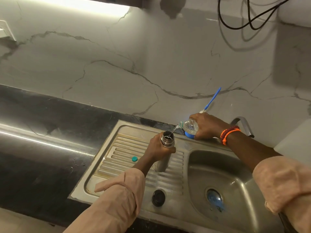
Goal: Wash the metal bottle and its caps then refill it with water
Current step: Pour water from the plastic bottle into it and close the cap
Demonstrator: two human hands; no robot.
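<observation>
Refilling looks to be under way, so I judge the washing finished and the task near its end. The left hand (158, 147) is wrapped around the upper body of the metal bottle (165, 148), holding it upright on the ribbed drainboard (127, 148) of the sink (218, 179), its open mouth uncovered. The right hand (207, 126) grips a clear plastic bottle (189, 126), tipped toward the left so that a thin stream of water (175, 129) runs from its neck into the metal bottle's mouth. How full the metal bottle is cannot be told. A black cap (158, 197) rests on the sink's front edge, well apart from both hands, and a small teal cap (134, 159) lies on the drainboard just left of the left wrist. What seems left: finishing the pour, then fitting the caps back on. A blue-handled brush (212, 99) leans on the wall behind the right hand.
</observation>
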